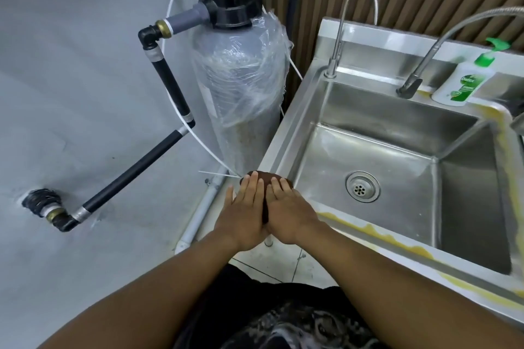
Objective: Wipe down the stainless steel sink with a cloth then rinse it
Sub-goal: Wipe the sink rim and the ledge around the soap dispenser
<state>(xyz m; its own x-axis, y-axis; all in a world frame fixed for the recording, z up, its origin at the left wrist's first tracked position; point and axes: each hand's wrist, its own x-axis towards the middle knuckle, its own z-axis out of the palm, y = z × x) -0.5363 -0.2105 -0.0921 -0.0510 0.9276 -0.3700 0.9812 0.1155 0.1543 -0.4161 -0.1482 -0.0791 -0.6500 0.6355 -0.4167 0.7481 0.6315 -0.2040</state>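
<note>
- The brown cloth lies on the near left corner of the stainless steel sink, in the lower middle of the frame, right at the rim's outer edge.
- Left hand: flat on the cloth with fingers straight and slightly spread, pressing down rather than gripping.
- Right hand: just beside the left hand and touching it along the inner edge. It is flat too, with straight fingers laid over the cloth's right part.
- Only the cloth's far edge shows past the fingertips, plus a dark strip in the gap between the two hands. The rest is hidden under the palms.
- The sink basin fills the right of the frame, with the round drain strainer in its floor, right of the hands.
- Yellowish residue streaks the near rim, right of the right hand.
- At the back rim stand a thin gooseneck tap, a flexible hose faucet and a green-capped soap bottle.
- A plastic-wrapped filter tank stands left of the sink, above the hands in the frame.
</note>
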